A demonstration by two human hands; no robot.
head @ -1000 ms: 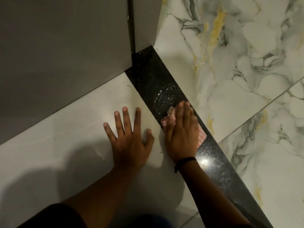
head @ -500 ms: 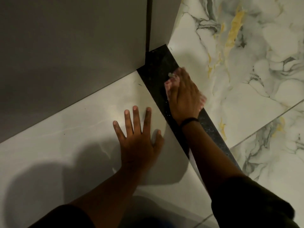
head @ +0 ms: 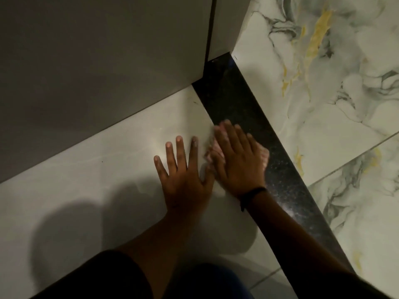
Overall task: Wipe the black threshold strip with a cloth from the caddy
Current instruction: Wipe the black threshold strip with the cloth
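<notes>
The black speckled threshold strip (head: 233,98) runs diagonally across the floor, from the wall corner at the top down to the lower right. My right hand (head: 239,158) lies flat on a pink cloth (head: 264,156) and presses it on the strip's left edge; the hand is blurred with motion. Only the cloth's edges show around the fingers and palm. My left hand (head: 183,175) rests flat with fingers spread on the plain pale tile, just left of the right hand. The caddy is out of view.
A grey wall (head: 97,72) and door frame (head: 224,24) stand at the strip's far end. Marbled tiles (head: 323,83) with grey and yellow veins lie right of the strip. Pale floor tile (head: 86,180) lies to its left, partly under my shadow.
My right hand slid the cloth up the strip toward the wall corner, then back down toward me. The left hand has stayed planted on the pale tile.
</notes>
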